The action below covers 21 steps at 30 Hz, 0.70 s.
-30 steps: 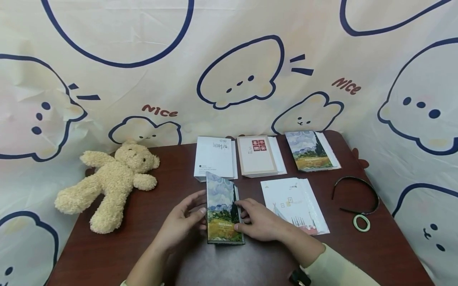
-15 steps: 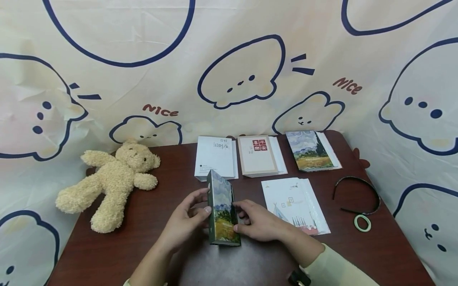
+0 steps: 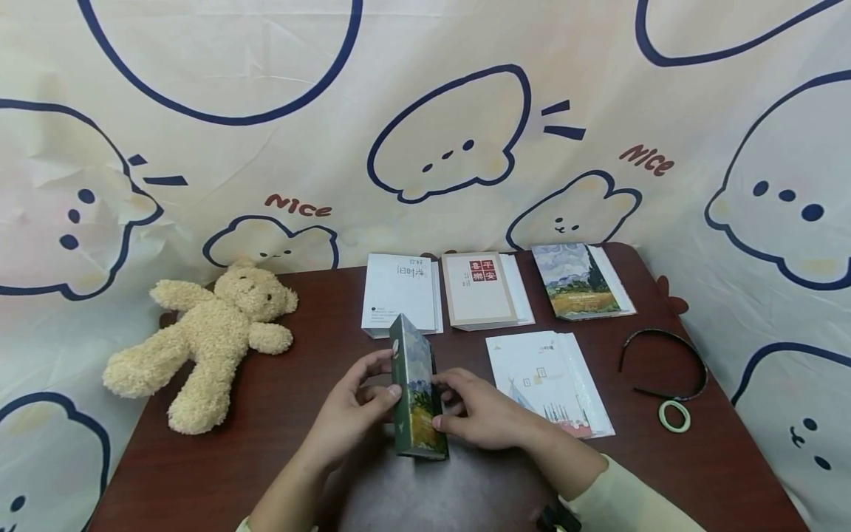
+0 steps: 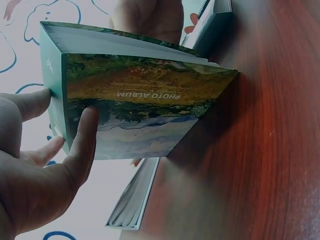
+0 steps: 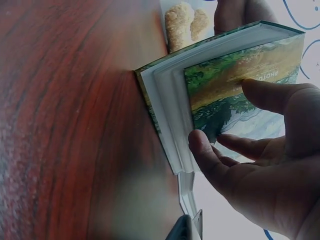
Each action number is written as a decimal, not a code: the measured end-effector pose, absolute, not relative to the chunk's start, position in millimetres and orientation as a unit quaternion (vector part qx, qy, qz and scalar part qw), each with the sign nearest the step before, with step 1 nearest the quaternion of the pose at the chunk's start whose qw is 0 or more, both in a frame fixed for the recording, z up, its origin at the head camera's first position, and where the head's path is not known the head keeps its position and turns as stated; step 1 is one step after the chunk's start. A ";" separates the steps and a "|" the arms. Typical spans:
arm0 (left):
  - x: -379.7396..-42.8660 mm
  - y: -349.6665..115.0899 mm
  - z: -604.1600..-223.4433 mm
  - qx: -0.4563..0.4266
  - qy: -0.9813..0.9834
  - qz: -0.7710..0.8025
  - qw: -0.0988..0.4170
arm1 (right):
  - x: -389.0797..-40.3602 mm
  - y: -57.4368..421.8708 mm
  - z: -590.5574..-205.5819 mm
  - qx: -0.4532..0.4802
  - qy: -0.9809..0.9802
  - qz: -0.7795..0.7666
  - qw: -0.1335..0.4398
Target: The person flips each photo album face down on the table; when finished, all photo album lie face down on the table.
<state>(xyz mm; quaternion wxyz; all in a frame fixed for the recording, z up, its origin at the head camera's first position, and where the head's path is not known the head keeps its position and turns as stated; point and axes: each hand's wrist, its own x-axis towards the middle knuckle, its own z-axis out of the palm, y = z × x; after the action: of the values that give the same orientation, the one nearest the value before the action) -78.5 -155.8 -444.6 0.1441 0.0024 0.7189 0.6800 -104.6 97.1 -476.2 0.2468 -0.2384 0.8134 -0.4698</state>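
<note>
A photo album (image 3: pixel 419 369) with a painted landscape cover and green spine stands upright at the front middle of the table, spine turned up and to the left. My left hand (image 3: pixel 355 406) holds it by the spine, thumb and fingertips on the spine and the near cover edge. In the left wrist view, the pages of the album (image 4: pixel 135 100) fan slightly apart and its fore-edge leans toward the tabletop. My right hand (image 3: pixel 485 414) grips the other side, thumb and fingertips on the cover close to the opening edge.
Two pale albums (image 3: pixel 399 295) (image 3: pixel 479 292) and another landscape album (image 3: pixel 575 281) line the back of the table (image 3: pixel 319 310). A white album (image 3: pixel 532 369) lies right of my hands. Further right are a black headband (image 3: pixel 703 373) and green ring (image 3: pixel 688 417). A teddy bear (image 3: pixel 216 340) lies left.
The held album has turned so its green spine shows more and the cover looks narrower; its left side shifted slightly right. My left hand moved slightly right with it; my right hand stays nearly still.
</note>
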 end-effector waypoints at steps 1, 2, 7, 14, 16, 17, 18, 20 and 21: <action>-78.4 -155.0 -444.3 0.002 0.718 0.681 0.145 | -104.4 97.4 -475.3 -0.237 0.812 -0.473 0.247; -78.3 -154.0 -443.9 0.002 0.716 0.682 0.145 | -104.2 97.7 -474.2 -0.235 0.810 -0.477 0.247; -78.1 -149.0 -443.2 0.000 0.709 0.690 0.146 | -103.6 99.7 -468.0 -0.234 0.803 -0.496 0.232; -79.5 -143.3 -443.3 0.006 0.705 0.692 0.157 | -103.7 100.9 -457.4 -0.221 0.775 -0.546 0.227; -80.3 -141.6 -443.6 0.011 0.705 0.691 0.158 | -103.3 101.3 -454.0 -0.217 0.764 -0.563 0.229; -80.8 -140.7 -444.0 0.014 0.707 0.689 0.159 | -103.1 101.6 -452.4 -0.215 0.760 -0.570 0.228; -81.3 -140.0 -444.4 0.016 0.708 0.688 0.160 | -103.0 101.9 -451.3 -0.215 0.757 -0.575 0.226; -81.9 -138.4 -445.4 0.019 0.708 0.687 0.162 | -102.7 102.8 -449.1 -0.214 0.752 -0.583 0.221; -82.1 -137.5 -445.9 0.020 0.707 0.688 0.162 | -102.7 103.4 -448.5 -0.214 0.751 -0.585 0.218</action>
<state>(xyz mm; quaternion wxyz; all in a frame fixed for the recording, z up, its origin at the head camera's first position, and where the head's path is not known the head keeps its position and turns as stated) -82.1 -137.5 -445.9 0.1618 0.0204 0.7074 0.6877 -102.7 103.4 -448.5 0.2176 -0.2136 0.7514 -0.5851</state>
